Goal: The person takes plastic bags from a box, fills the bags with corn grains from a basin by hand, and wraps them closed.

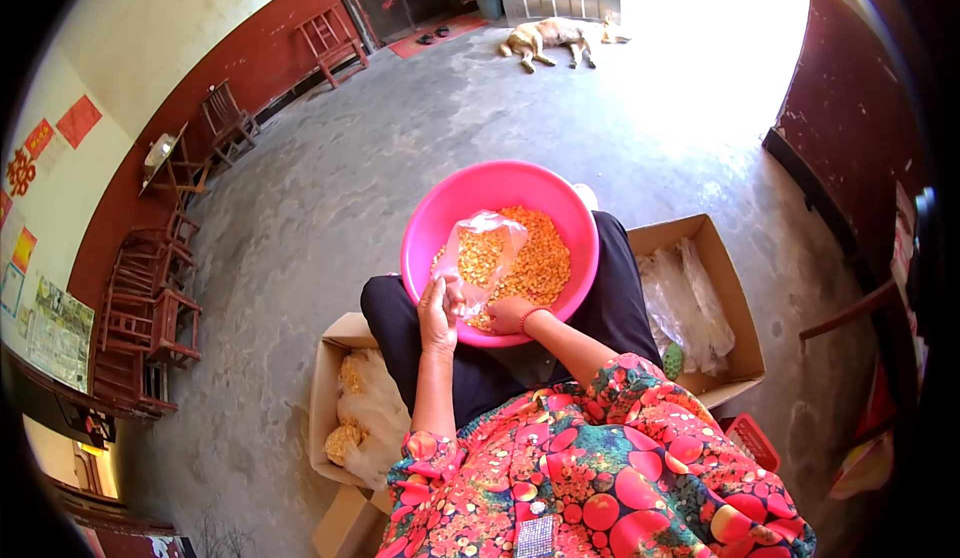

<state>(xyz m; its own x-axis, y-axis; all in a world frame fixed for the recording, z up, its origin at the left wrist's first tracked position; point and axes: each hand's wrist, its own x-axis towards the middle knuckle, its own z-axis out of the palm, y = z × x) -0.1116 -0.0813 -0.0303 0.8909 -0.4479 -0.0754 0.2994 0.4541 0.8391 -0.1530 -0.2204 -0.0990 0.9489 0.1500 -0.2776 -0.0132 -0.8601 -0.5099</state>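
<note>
1. From my remote seat I take the pink basin (412, 243) as landmark; it sits at the knees, apparently resting on the dark trousers (405, 333), with yellow corn kernels (545, 258) spread inside it.
2. The clear plastic bag (508, 240) lies within the basin, left of its centre, over the kernels.
3. I see the left hand (437, 310) at the basin's near-left rim, its fingers apparently pinching the bag's near edge.
4. The right hand (510, 315) reaches over the basin's near rim, down at the kernels; its fingertips are hidden, so I cannot tell whether they are spread or closed.
5. The relation I judge decisive: the bag extends forward from the left hand, its long axis slanting slightly right toward the basin's far side. The left hand is nearer to it; the right hand is just beside its near-right edge.
6. Cardboard boxes flank the basin: one near-left (322, 398), one right (738, 293).
</note>
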